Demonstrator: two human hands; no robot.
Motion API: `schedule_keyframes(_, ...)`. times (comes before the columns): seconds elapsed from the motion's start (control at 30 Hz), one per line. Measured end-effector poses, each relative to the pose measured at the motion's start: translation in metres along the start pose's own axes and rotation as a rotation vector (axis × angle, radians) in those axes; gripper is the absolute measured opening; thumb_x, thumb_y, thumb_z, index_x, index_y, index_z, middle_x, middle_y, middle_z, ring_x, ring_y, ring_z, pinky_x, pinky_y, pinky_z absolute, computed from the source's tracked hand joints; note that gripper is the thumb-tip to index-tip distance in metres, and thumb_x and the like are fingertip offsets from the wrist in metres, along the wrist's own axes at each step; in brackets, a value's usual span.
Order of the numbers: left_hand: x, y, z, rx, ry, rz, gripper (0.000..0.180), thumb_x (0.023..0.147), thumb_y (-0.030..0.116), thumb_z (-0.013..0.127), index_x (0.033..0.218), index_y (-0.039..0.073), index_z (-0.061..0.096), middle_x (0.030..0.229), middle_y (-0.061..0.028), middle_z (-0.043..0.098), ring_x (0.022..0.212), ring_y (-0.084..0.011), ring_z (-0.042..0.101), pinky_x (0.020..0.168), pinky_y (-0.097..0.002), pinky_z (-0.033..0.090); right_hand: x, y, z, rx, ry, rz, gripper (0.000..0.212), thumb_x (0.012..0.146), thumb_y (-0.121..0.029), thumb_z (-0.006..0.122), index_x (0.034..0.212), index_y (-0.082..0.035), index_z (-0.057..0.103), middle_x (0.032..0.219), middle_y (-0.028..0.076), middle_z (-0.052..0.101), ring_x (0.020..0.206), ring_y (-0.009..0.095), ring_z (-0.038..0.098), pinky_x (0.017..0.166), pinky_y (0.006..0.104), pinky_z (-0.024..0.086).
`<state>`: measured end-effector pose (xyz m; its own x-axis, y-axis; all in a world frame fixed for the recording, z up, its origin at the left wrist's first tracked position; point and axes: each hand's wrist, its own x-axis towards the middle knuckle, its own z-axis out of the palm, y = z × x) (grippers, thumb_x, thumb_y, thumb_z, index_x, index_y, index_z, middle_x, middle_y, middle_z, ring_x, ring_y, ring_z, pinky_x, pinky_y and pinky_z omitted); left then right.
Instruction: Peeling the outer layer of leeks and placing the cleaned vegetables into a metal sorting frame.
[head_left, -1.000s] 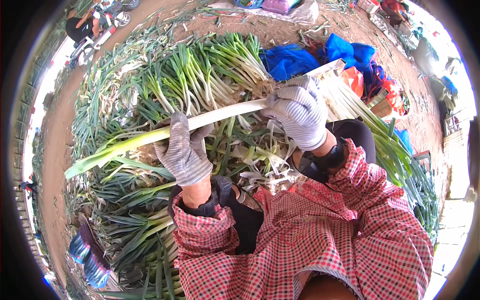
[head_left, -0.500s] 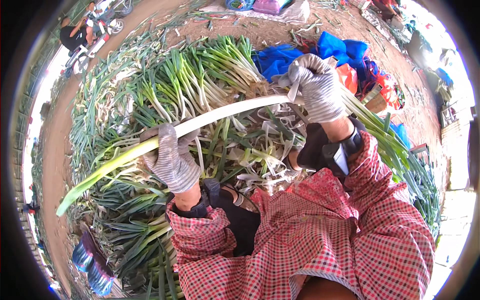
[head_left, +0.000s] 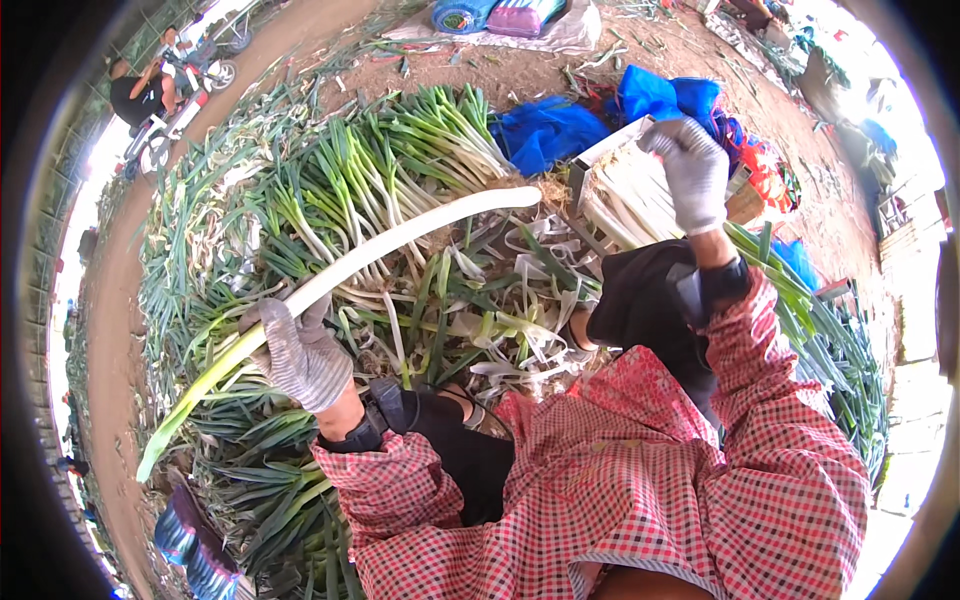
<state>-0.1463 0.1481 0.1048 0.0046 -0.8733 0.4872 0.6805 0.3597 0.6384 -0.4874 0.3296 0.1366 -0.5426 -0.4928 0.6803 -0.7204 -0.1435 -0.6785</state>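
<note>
A long green onion (head_left: 420, 225), white-shafted with a green top, is gripped partway down its green part by my left hand (head_left: 305, 355) in a striped grey glove. Its smooth white end points right, over the loose leaves and peelings. Apart from it, my right hand (head_left: 690, 170), gloved alike, is raised above a stack of clean white green onions (head_left: 635, 195). The right fingers are curled closed; whether anything is in them I cannot make out. Unpeeled green onions (head_left: 375, 185) lie in a row beyond my left hand, roots toward the middle.
Stripped leaves (head_left: 500, 310) cover the ground before my knees. Blue netting (head_left: 550, 130) and orange-red bags (head_left: 765, 175) lie at the far right. Green tops (head_left: 840, 330) spread along my right side. Two people sit by motorbikes (head_left: 170, 125) at the far left.
My right hand has left the green onion's white end and moved right. My left hand has shifted left and down with the green onion. The stack of white stalks now shows more.
</note>
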Motion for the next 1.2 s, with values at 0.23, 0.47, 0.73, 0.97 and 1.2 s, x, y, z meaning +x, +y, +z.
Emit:
schedule_keyframes(0.23, -0.005, -0.022, 0.016, 0.098, 0.019, -0.083, 0.029, 0.083, 0.015, 0.062, 0.109, 0.006, 0.054, 0.092, -0.0069, 0.058, 0.083, -0.022, 0.06, 0.073, -0.042, 0.056, -0.027, -0.072, 0.079, -0.223, -0.609, -0.475, 0.051, 0.065, -0.041, 0.069, 0.099, -0.005, 0.058, 0.09, 0.014, 0.058, 0.079, 0.034, 0.058, 0.067, 0.0431, 0.046)
schedule_keyframes(0.47, 0.005, -0.031, 0.03, 0.083, 0.1, -0.236, 0.034, 0.086, 0.027, 0.059, 0.11, 0.004, 0.051, 0.09, -0.0076, 0.057, 0.086, -0.0216, 0.057, 0.081, -0.0406, 0.051, -0.046, -0.028, 0.112, -0.201, -0.687, -0.172, 0.036, 0.081, -0.044, 0.056, 0.088, -0.008, 0.052, 0.075, 0.014, 0.056, 0.066, 0.036, 0.058, 0.057, 0.0437, 0.046)
schedule_keyframes(0.73, -0.008, -0.073, 0.034, -0.205, 0.395, -0.498, 0.035, 0.091, 0.04, 0.047, 0.078, 0.007, 0.046, 0.063, -0.0034, 0.049, 0.064, -0.021, 0.053, 0.075, -0.0371, 0.049, -0.064, -0.034, 0.153, -0.334, -0.734, -0.134, 0.031, 0.088, -0.034, 0.046, 0.079, -0.008, 0.059, 0.069, 0.014, 0.059, 0.066, 0.033, 0.06, 0.062, 0.0428, 0.047)
schedule_keyframes(0.97, 0.001, -0.076, 0.057, -0.226, 0.639, -0.489, 0.031, 0.093, 0.034, 0.047, 0.073, 0.013, 0.036, 0.057, 0.0036, 0.028, 0.048, -0.0114, 0.029, 0.048, -0.0251, 0.031, -0.054, -0.031, 0.158, -0.068, -0.876, 0.479, 0.036, 0.084, -0.038, 0.051, 0.072, -0.006, 0.061, 0.068, 0.016, 0.061, 0.064, 0.035, 0.059, 0.057, 0.0418, 0.046)
schedule_keyframes(1.2, -0.002, -0.078, 0.053, -0.162, 0.49, -0.359, 0.026, 0.091, 0.039, 0.05, 0.09, 0.014, 0.043, 0.061, 0.004, 0.036, 0.05, -0.0102, 0.035, 0.048, -0.0233, 0.035, -0.064, -0.044, 0.161, -0.084, -0.711, 0.272, 0.041, 0.088, -0.043, 0.046, 0.077, -0.007, 0.062, 0.074, 0.017, 0.059, 0.071, 0.037, 0.059, 0.061, 0.0442, 0.045)
